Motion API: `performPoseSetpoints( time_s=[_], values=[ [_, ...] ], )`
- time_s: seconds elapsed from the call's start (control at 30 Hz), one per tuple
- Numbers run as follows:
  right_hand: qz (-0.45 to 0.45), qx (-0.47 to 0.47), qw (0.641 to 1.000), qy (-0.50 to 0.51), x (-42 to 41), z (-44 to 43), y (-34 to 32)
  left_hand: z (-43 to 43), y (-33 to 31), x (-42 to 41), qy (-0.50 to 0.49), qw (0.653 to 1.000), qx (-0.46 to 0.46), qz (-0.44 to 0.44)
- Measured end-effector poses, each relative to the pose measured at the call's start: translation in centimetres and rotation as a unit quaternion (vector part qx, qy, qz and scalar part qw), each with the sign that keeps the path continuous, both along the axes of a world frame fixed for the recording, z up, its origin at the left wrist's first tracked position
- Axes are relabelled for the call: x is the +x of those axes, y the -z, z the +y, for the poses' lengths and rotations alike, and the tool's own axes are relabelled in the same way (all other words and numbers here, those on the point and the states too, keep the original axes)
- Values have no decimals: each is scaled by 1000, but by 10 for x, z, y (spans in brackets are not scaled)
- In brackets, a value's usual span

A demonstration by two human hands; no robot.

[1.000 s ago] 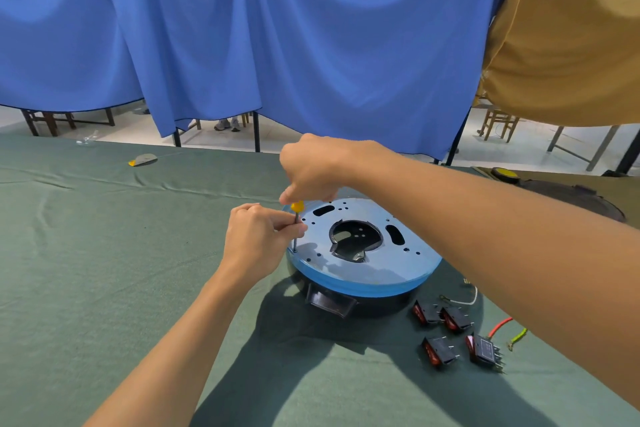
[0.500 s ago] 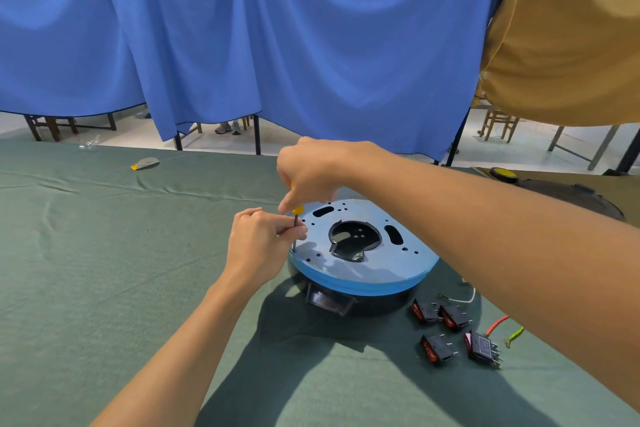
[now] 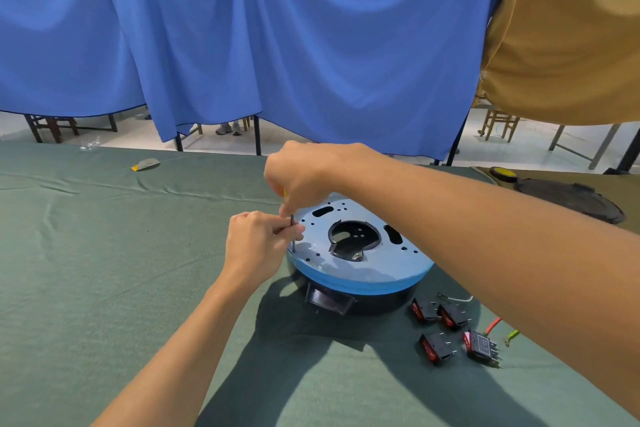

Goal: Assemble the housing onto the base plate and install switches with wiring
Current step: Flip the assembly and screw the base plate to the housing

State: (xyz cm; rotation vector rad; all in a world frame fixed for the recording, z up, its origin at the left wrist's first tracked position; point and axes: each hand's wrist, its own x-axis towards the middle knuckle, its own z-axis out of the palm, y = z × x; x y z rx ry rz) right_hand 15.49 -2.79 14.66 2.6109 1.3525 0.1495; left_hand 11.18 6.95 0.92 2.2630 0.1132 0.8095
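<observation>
Where the green table (image 3: pixel 104 288) is draped, a blue plate (image 3: pixel 367 270) is seated on a black housing (image 3: pixel 381 303) at mid-table. The right hand (image 3: pixel 304 177) and left hand (image 3: pixel 256 246) are closed together at the plate's left edge. Four switches (image 3: pixel 453 315) are laid near the housing. An upright screwdriver (image 3: pixel 292 232) is gripped by both hands.

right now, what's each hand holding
left hand: pinches the shaft of the screwdriver
right hand: grips the screwdriver handle from above
</observation>
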Motion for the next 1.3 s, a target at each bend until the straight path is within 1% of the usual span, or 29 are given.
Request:
performPoseSetpoints(
  time_s=[0.03,0.1,0.17,0.23,0.37,0.43,0.53,0.6,0.67,0.73,0.8,0.87,0.9,0.97,1.07,1.17,1.23,1.3],
  values=[
    [-4,-2,1000,-8,0,0,0,0,-1,-1,9,1000,-3,-4],
    [-14,18,1000,-13,0,0,1,0,-2,-1,23,1000,19,-4],
    [-24,39,999,1,-1,-3,4,0,-2,-1,34,998,48,6],
    [-27,40,999,22,-2,-3,6,0,-1,-2,29,998,60,-2],
    [21,24,998,51,-3,-2,3,-2,-1,-3,-5,1000,17,-24],
    [27,12,999,35,-3,-4,0,-3,-1,-3,-10,1000,21,-20],
    [-2,-7,1000,-20,-5,-6,-2,0,0,-2,-1,999,16,-28],
    [-10,-3,999,-36,-6,-7,1,2,1,-3,9,999,26,-34],
    [-5,14,1000,-20,-5,-5,4,3,3,-2,13,999,46,-27],
    [7,32,999,21,-4,-3,7,3,4,-3,20,998,49,-25],
    [36,47,997,57,-3,-3,6,2,3,-2,24,998,56,-26],
    [65,39,995,61,-5,-5,3,2,2,-2,26,997,66,-25],
    [66,26,996,55,-5,-5,2,3,2,-2,25,997,67,-24],
    [36,2,999,27,-8,-7,-1,4,2,-2,24,998,62,-19],
    [-10,21,1000,4,-7,-9,1,3,3,-1,25,998,62,-14],
    [-5,56,998,40,-4,-10,9,1,4,-1,30,998,50,-11],
    [9,54,996,65,-2,-9,10,0,5,0,35,999,41,-8],
    [37,30,996,71,-2,-9,4,1,5,0,33,999,42,-6]
  ],
)
